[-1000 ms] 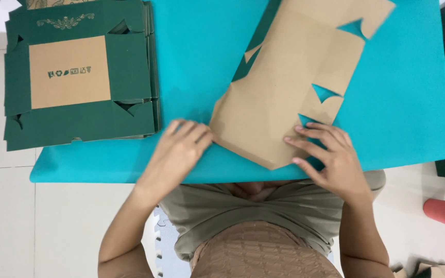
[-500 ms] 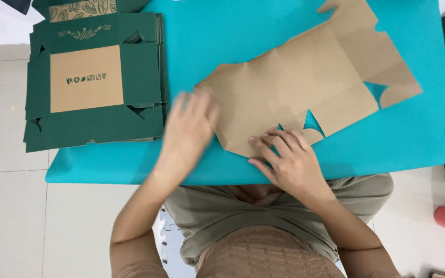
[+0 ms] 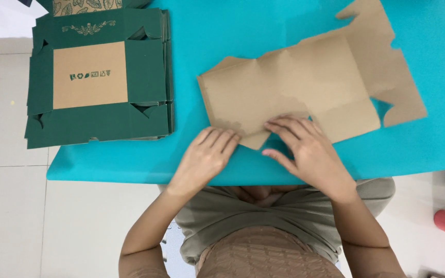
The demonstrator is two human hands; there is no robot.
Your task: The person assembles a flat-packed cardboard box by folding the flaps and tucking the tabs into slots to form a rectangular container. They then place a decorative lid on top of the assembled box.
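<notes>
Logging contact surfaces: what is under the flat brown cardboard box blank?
The brown cardboard box blank lies flat on the turquoise table. Both hands, left hand and right hand, press its near edge. Anything beneath it is hidden.

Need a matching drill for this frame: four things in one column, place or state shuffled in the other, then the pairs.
1. brown cardboard blank
2. stack of green box blanks
3. left hand
4. right hand

a. at the table's left end
b. fingers on the blank's near edge, right of the corner
c. flat, unfolded, mid-table
d. fingertips at the blank's near left edge

Pairs: 1-c, 2-a, 3-d, 4-b
</notes>
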